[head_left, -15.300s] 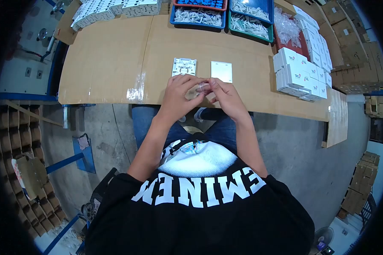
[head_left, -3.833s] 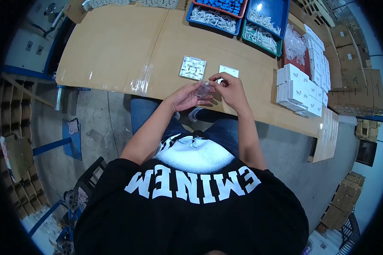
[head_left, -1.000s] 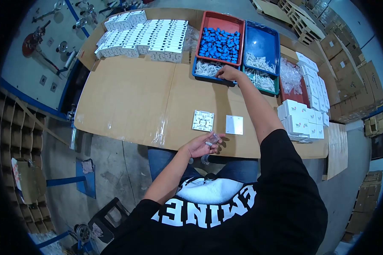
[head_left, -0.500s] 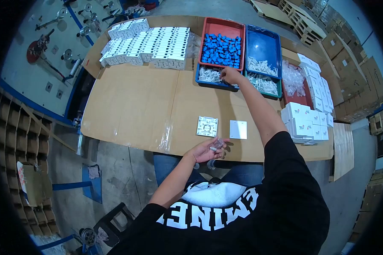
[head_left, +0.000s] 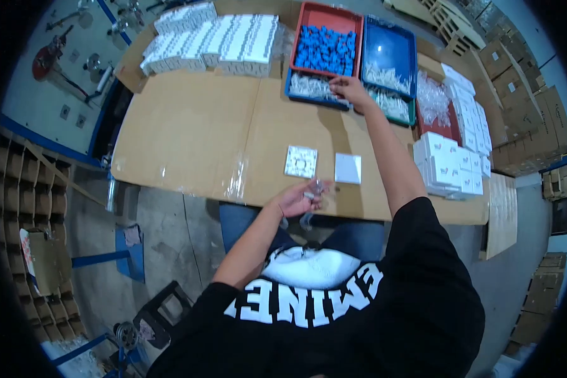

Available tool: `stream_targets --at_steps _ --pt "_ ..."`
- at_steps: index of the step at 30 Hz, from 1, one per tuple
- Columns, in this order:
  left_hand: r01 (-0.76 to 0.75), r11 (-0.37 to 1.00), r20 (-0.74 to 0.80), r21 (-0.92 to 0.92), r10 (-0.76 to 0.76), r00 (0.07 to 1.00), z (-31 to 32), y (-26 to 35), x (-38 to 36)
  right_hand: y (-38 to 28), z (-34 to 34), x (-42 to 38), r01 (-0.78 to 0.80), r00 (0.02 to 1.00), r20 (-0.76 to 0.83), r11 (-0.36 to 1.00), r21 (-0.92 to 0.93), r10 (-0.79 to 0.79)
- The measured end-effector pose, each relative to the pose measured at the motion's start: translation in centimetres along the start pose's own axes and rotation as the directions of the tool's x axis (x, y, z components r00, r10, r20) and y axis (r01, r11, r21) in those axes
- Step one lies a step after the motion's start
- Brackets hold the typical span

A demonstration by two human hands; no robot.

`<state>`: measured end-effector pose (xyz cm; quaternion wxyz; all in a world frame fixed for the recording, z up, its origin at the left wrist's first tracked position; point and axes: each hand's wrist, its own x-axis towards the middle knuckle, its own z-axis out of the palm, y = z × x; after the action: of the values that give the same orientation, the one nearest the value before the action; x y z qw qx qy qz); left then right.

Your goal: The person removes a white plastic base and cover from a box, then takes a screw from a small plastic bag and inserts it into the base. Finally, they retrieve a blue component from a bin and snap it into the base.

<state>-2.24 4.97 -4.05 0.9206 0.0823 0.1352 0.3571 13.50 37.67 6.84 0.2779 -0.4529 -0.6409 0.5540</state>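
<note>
Low at the table's front edge, my left hand [head_left: 293,200] has its palm up and its fingers curled round a small clear plastic bag [head_left: 319,186] with something white in it. My right hand [head_left: 353,92] reaches over the right end of the small blue tray [head_left: 318,101], which holds clear and whitish small parts [head_left: 310,87]. Its fingertips are pinched together; anything between them is too small to make out. Just beyond my left hand lies a white square frame with cut-outs [head_left: 301,162]. To its right is a plain white square plate [head_left: 348,168].
Behind is a red tray [head_left: 329,16] of blue pieces [head_left: 325,51]. A larger blue tray [head_left: 389,50] and a green tray [head_left: 411,115] hold white slender parts. White boxes [head_left: 447,165] stack at right; rows of white units [head_left: 220,47] stand back left. Cardboard [head_left: 189,126] covers the table.
The whole view has shifted, so the table sits higher in the picture. My right hand has moved slightly rightward over the small blue tray. My left hand keeps the plastic bag.
</note>
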Motion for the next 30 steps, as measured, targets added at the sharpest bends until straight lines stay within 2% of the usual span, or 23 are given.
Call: stream_targets --at_steps 1,2,5,7,11,18,23,30 --pt "-0.005 1.000 0.000 -0.006 0.005 1.000 0.4 -0.1 -0.2 0.3 0.2 -1.1 -0.015 0.999 0.045 1.000 -0.009 0.015" --pt "-0.016 1.000 0.006 -0.004 0.016 1.000 1.2 0.3 -0.4 -0.6 1.1 -3.8 -0.060 0.995 0.084 0.996 0.073 0.054" --pt "-0.042 0.998 -0.009 0.036 0.042 0.999 1.2 0.4 -0.6 -0.8 4.0 -11.9 -0.045 0.988 0.148 0.998 0.053 0.037" --pt "-0.053 0.998 -0.017 0.041 0.054 0.998 1.7 0.5 -0.7 -0.3 5.9 -17.0 -0.111 0.967 0.247 0.976 0.190 0.062" --pt "-0.084 0.994 -0.014 0.070 0.085 0.996 1.4 0.2 -0.7 -0.1 8.4 -23.0 -0.249 0.955 0.205 0.955 0.162 0.214" --pt "-0.140 0.986 -0.032 0.086 0.143 0.989 2.0 -0.2 -0.9 0.7 9.8 -25.3 -0.148 0.985 0.114 0.971 0.186 0.128" --pt "-0.184 0.976 0.016 0.120 0.183 0.983 2.1 -0.4 -1.2 0.8 9.9 -25.5 -0.163 0.977 0.156 0.982 0.094 0.147" --pt "-0.165 0.975 0.035 0.151 0.161 0.986 1.7 -0.6 -1.2 0.0 9.2 -25.9 -0.196 0.961 0.205 0.980 0.020 0.188"
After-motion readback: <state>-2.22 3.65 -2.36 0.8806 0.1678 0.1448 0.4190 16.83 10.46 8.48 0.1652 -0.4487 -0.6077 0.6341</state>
